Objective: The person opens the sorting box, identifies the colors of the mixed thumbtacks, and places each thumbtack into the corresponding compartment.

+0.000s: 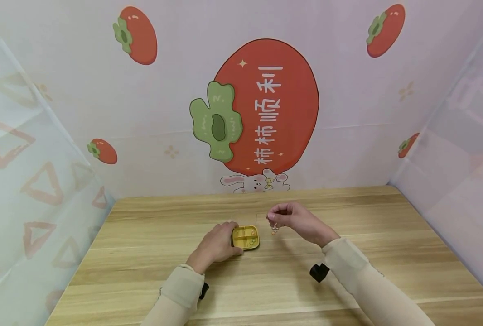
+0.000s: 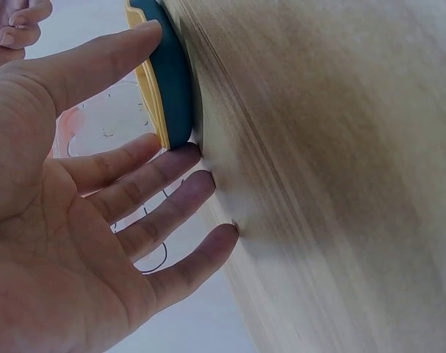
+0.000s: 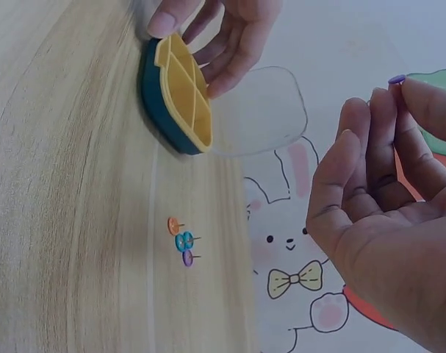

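Observation:
My left hand [image 1: 217, 244] grips a small box [image 3: 155, 103], teal outside with a yellow divided inside, thumb on the near side and fingers on the far side. Its clear lid [image 3: 263, 110] stands raised behind it. Small tacks [image 1: 253, 242] lie in some compartments. To the right of the box, my right hand [image 1: 296, 222] pinches a purple thumbtack [image 3: 397, 79] between thumb and fingertip, up above the table. Below that hand lie an orange thumbtack [image 3: 173, 226], blue thumbtacks [image 3: 184, 241] and another purple thumbtack [image 3: 188, 258], pins pointing up.
The wooden table [image 1: 143, 253] ends at a back wall sheet [image 1: 164, 104] printed with persimmons and a rabbit. Pale side sheets [image 1: 13, 190] enclose it left and right. A black strap piece [image 1: 319, 272] hangs by the right sleeve.

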The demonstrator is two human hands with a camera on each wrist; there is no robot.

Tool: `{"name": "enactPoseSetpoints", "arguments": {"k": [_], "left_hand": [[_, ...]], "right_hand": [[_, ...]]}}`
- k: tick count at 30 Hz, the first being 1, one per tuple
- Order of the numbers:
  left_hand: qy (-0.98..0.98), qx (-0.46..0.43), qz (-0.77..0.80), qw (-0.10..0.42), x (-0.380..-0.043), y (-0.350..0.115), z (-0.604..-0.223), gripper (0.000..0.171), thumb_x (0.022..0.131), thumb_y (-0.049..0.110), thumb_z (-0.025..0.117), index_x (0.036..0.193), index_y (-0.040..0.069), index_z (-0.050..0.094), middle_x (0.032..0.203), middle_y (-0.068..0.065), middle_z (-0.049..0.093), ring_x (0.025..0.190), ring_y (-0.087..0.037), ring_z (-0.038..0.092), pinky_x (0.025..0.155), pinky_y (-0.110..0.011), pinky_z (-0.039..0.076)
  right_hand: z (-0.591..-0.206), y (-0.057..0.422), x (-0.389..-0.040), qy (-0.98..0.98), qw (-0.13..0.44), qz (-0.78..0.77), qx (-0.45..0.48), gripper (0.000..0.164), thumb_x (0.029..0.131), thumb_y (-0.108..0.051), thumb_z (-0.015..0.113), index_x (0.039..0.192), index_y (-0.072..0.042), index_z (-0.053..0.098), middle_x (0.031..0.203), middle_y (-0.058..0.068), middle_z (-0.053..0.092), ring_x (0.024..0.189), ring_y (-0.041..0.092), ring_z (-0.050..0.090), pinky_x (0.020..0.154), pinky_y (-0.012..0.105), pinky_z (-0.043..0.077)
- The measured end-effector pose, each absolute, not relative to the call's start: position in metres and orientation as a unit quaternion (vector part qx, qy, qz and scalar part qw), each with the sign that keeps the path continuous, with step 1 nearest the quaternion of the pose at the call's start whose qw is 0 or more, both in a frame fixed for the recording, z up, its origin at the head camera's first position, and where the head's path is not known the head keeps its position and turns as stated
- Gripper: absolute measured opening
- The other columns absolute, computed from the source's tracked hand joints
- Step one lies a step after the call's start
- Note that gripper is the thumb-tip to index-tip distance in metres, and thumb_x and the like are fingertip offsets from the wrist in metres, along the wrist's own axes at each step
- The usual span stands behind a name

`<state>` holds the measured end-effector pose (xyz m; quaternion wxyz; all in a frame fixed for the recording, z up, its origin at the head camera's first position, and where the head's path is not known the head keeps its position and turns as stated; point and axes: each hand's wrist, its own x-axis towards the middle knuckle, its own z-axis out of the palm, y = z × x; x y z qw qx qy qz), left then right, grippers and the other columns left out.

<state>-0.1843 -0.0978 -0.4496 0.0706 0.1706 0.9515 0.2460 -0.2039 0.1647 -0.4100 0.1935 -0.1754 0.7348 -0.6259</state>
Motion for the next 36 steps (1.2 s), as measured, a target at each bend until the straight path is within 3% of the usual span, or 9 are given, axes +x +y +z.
{"name": "enactPoseSetpoints", "arguments": {"k": [10,14,19,24,36], "left_hand": [[0.951,0.171,0.245,0.074,-0.184,-0.098,-0.45,0.069,0.079,0.026,0.089,0.134,-0.001,0.057,0.119,-0.014,0.064,0.101,-0.027,0.058,0.093,-0.048,0.049],[0.951,0.17,0.245,0.077,-0.185,-0.098,-0.45,0.069,0.079,0.026,0.089,0.134,0.0,0.057,0.119,-0.013,0.064,0.1,-0.026,0.057,0.092,-0.048,0.05],[0.95,0.174,0.248,0.077,-0.185,-0.099,-0.45,0.067,0.079,0.025,0.089,0.132,0.0,0.058,0.112,-0.011,0.063,0.093,-0.024,0.056,0.086,-0.046,0.05],[0.95,0.182,0.244,0.073,-0.186,-0.099,-0.45,0.064,0.079,0.025,0.089,0.129,0.0,0.059,0.108,-0.009,0.063,0.091,-0.023,0.055,0.082,-0.044,0.05],[0.949,0.187,0.244,0.071,-0.186,-0.101,-0.451,0.062,0.081,0.026,0.088,0.13,0.001,0.059,0.114,-0.011,0.064,0.095,-0.025,0.056,0.083,-0.045,0.05]], "right_hand": [[-0.411,0.159,-0.206,0.744,0.195,-0.614,-0.178,0.021,0.098,-0.021,0.069,0.107,-0.002,0.071,0.102,0.016,0.067,0.096,0.031,0.064,0.096,0.061,0.046],[-0.413,0.153,-0.207,0.76,0.193,-0.593,-0.182,0.018,0.098,-0.02,0.069,0.107,-0.004,0.072,0.101,0.012,0.068,0.097,0.032,0.063,0.092,0.06,0.048],[-0.419,0.14,-0.208,0.804,0.166,-0.533,-0.205,0.016,0.099,-0.018,0.068,0.104,-0.005,0.074,0.098,0.009,0.068,0.093,0.037,0.061,0.079,0.046,0.054],[-0.43,0.126,-0.211,0.841,0.13,-0.462,-0.252,0.011,0.098,-0.014,0.069,0.098,-0.004,0.075,0.091,0.005,0.069,0.081,0.019,0.059,0.071,0.029,0.051],[-0.443,0.093,-0.205,0.891,0.064,-0.325,-0.312,0.008,0.094,-0.006,0.072,0.086,-0.009,0.073,0.075,-0.008,0.062,0.069,0.008,0.055,0.065,0.025,0.05]]}}
